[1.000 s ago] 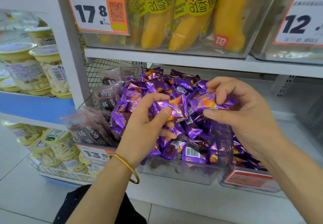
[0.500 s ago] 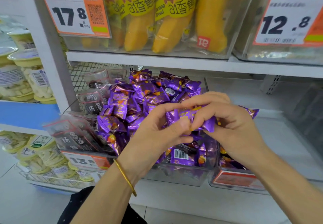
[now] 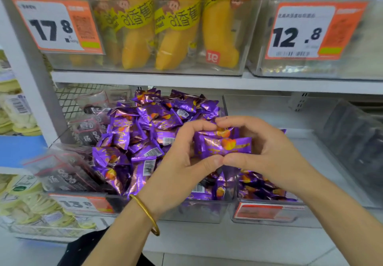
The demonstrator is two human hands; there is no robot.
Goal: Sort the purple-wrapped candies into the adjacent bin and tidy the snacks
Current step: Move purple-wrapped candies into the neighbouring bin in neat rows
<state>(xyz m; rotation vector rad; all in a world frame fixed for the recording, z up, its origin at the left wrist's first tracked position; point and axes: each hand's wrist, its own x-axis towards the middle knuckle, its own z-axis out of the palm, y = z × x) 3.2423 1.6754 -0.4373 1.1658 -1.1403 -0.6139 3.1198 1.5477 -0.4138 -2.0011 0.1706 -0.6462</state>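
On the lower shelf (image 3: 228,243), a clear bin (image 3: 196,211) is heaped high with a pile (image 3: 145,133) of shiny purple sweets. Both hands are cupped together above its right end. The left hand (image 3: 182,162) and right hand (image 3: 267,153) meet at the thumbs and again at the fingertips, curled round a few purple-wrapped candies (image 3: 223,143) held between them. A gold bangle (image 3: 147,214) sits on the left wrist.

The adjacent bin (image 3: 269,214) stands just to the right, with a low layer of the same sweets showing under the right hand. The hands hide the wall between the two bins.

Dark packets (image 3: 62,174) with red edging crowd the pile's left side against a wire mesh (image 3: 70,99). The upper shelf (image 3: 207,81) hangs close over the heap. It carries yellow banana bread packs (image 3: 176,33) behind a 17.8 price tag (image 3: 56,25), with a 12.8 tag (image 3: 306,33) further right. Yellow-lidded tubs (image 3: 20,110) fill the far left rack.
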